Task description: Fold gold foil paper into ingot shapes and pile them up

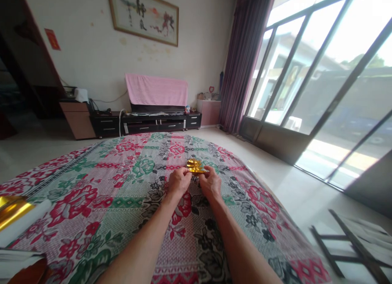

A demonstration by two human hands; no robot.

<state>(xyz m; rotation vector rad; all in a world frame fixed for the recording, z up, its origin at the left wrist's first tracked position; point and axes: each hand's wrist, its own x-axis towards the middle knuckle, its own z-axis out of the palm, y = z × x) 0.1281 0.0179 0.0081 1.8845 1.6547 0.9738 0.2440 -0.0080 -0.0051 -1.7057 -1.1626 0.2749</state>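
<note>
A small piece of shiny gold foil paper [195, 166], folded or creased in layers, is held just above the flowered cloth. My left hand [180, 181] pinches its left end between thumb and fingers. At the right end, my right hand [210, 182] pinches it in the same way. Both hands are closed and close together, with the foil stretched between them. The lower fingers of each hand are partly hidden behind the thumbs and palms.
A flowered cloth [128, 202] covers the table. Gold foil sheets [14, 210] lie at its left edge. A dark-framed folding stool [339, 239] stands at the lower right. Beyond are a low black cabinet [147, 124], a pink towel [157, 90] and glass doors [306, 71].
</note>
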